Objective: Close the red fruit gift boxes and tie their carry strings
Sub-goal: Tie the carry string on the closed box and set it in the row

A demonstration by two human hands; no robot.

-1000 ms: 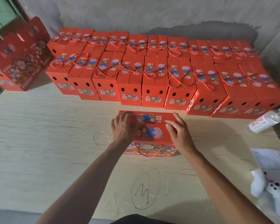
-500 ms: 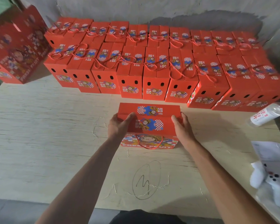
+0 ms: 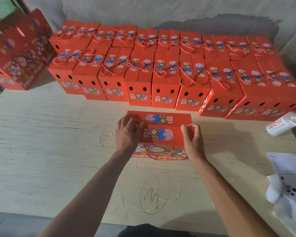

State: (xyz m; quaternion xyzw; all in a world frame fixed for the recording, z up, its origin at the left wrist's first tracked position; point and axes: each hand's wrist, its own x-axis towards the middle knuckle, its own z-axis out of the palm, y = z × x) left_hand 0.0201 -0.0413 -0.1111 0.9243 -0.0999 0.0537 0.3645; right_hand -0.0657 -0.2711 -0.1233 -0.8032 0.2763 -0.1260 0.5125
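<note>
A red gift box (image 3: pixel 161 132) is standing on the pale wooden worktop (image 3: pixel 41 142), just in front of two rows of closed boxes (image 3: pixel 161 74) whose carry strings are lying across their lids. The person's left hand (image 3: pixel 127 132) is resting on the box's left end, its grip spread, straight fingers pressing the top flap down. The right hand (image 3: pixel 192 139) is sitting at the right end, fingers curling and thumb meeting them at the flap's edge; whether that grip is actually pinching the card cannot be told. The box's red carry string (image 3: pixel 158 156) is hanging in a loop down its near face. A water bottle (image 3: pixel 284 123) is lying to the right.
</note>
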